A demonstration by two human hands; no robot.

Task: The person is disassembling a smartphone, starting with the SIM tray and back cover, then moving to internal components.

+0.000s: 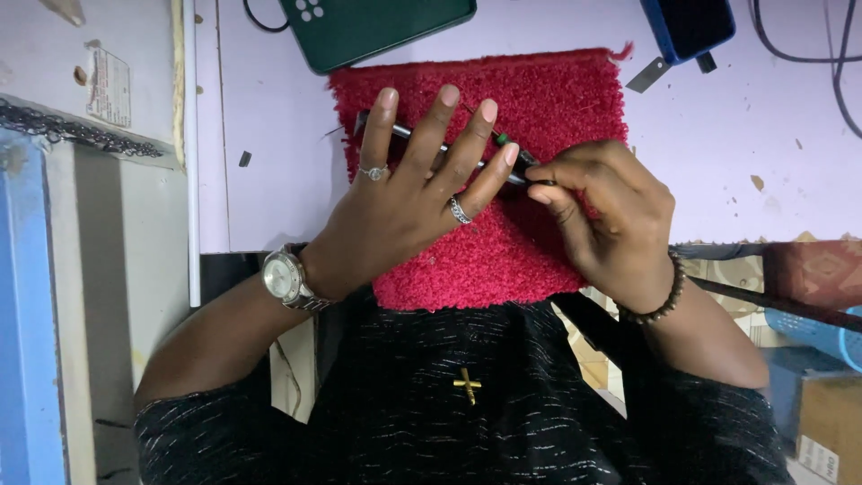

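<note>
**Two hands on one slim dark device, red mat as reference**

Two hands working over the red fuzzy mat [503, 224], which lies on the pale purple table [269, 162].

- My left hand [409, 193]: spread flat, fingers splayed, palm down, pressing a slim dark device [395, 131] onto the upper half of the mat. Not gripping, just pinning it.
- My right hand [606, 216]: closed in a pinch at the device's right end, toward the mat's right side. A thin tool with a green tip [501, 137] pokes out near my left fingertips; can't tell for sure whether the pinch holds it or the device edge.
- Beyond the mat's top edge: dark green case [377, 27], touching or just past it. Blue box [687, 25] off the mat's top-right corner, small metal blade [648, 75] beside it.

Step, my read: mid-work on the device's right end, likely prying or unscrewing. Most of the device is hidden under my fingers.

Next move needs steady downward hold from the left, small controlled force from the right, tool tip kept from slipping.
</note>
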